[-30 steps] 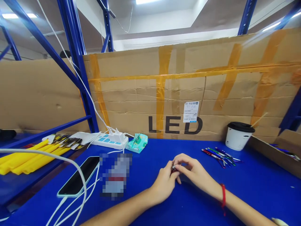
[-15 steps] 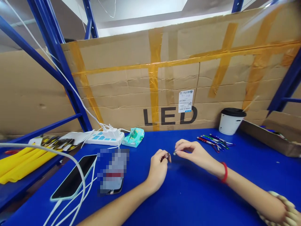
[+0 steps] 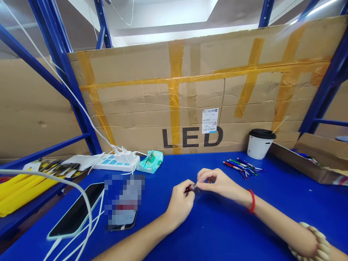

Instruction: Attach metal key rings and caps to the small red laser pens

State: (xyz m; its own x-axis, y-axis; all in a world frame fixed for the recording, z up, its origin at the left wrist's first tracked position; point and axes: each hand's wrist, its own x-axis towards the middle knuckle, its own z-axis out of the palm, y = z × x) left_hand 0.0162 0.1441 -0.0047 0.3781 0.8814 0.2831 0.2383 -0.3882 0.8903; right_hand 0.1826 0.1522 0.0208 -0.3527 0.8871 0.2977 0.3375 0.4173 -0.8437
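While the left hand (image 3: pixel 181 203) pinches a small dark-red pen part (image 3: pixel 189 187) above the blue table (image 3: pixel 217 232), the right hand (image 3: pixel 217 181) closes its fingers on the part's metal tip. Misaligned pressure could let it slip and roll toward the loose pens (image 3: pixel 241 166) near the paper cup (image 3: pixel 259 145).

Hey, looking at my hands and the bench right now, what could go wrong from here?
1. The small dark red pen part is pinched only at the fingertips of the left hand and right hand; a slip could drop it onto the blue table, where it may roll away.
2. The lidded paper cup stands just behind the loose pens; reaching for one might knock it over.
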